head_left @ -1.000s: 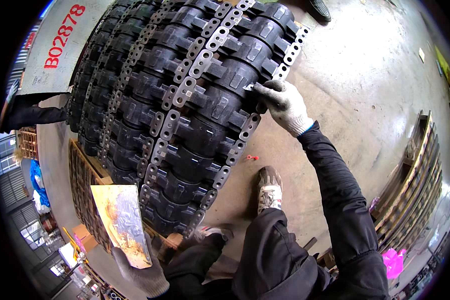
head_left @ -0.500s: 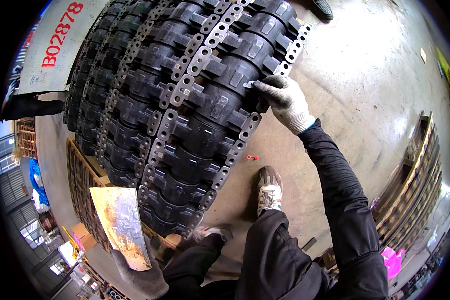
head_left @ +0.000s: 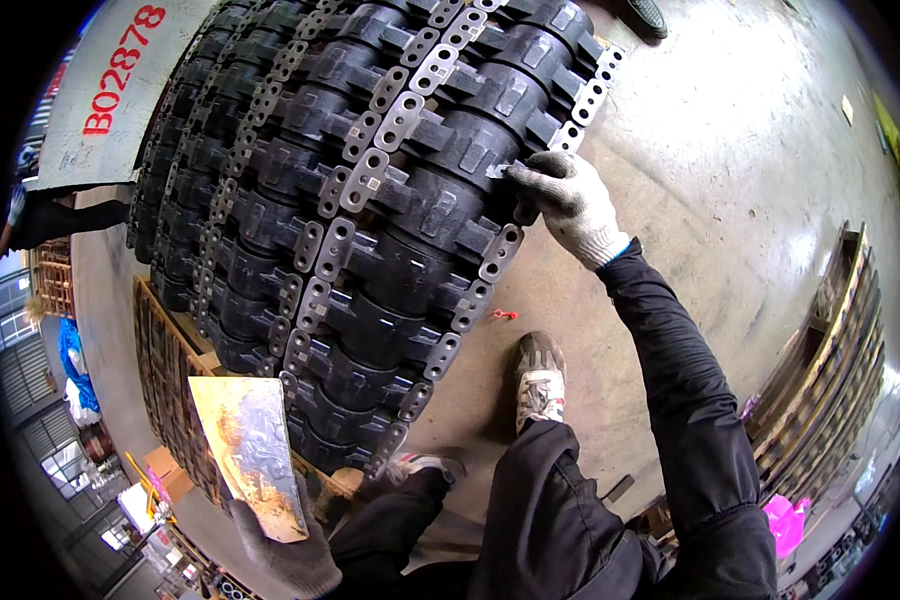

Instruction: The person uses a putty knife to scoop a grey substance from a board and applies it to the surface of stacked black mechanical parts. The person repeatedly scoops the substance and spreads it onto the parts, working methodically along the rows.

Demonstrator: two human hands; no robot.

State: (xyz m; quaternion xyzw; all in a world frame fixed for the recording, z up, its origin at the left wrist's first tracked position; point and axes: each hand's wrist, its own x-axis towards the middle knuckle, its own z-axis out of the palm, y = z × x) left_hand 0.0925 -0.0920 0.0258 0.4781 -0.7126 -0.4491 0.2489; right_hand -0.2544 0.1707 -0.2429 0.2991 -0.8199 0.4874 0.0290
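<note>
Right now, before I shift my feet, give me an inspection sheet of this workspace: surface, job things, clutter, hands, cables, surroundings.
Surface: smooth grey floor, scuffed, with bright glare patches.
Job things: rows of black track sections edged with holed metal links; a flat plate, stained yellowish and silvery.
Clutter: small red item on the floor near a shoe; pink sheeting at lower right.
Hands: left hand, gloved, holds the plate; right hand, gloved, at the outermost track section, a small pale scrap at its fingertips, grip unclear.
Cables: none I can make out.
Surroundings: wooden pallets right; another person's dark-clothed limb left.
</note>
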